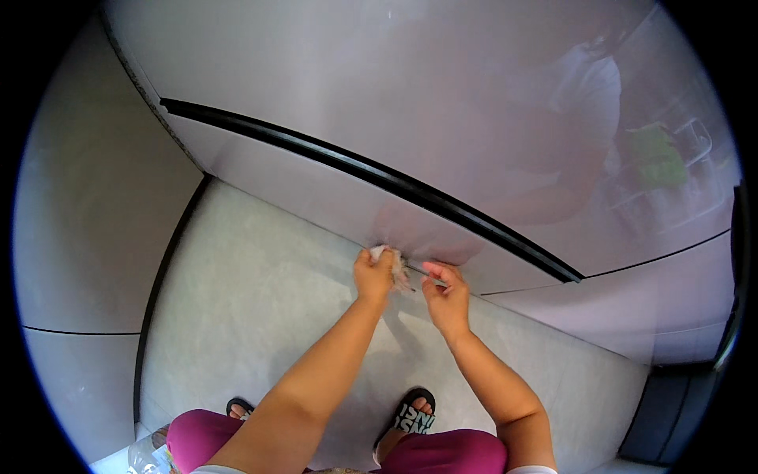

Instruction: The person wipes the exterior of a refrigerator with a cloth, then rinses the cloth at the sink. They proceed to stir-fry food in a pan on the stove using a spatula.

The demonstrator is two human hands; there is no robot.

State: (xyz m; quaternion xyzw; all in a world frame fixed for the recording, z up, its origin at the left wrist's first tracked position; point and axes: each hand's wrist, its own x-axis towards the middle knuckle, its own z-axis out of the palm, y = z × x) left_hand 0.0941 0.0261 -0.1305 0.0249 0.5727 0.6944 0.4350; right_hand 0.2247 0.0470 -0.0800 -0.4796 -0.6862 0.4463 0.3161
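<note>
Two hands low, slightly apart

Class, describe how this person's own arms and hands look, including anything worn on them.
The left hand and right hand wear no gloves. Both forearms are bare, with no watch or bracelet showing. White fabric, apparently short sleeves, just shows at the picture's lower edge.

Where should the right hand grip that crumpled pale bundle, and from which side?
Probably by the loose, uneven part of the crumpled pale bundle, coming from the right: it sticks out on that side of the left hand, towards the right hand, while the left hand covers much of its other side.
</note>
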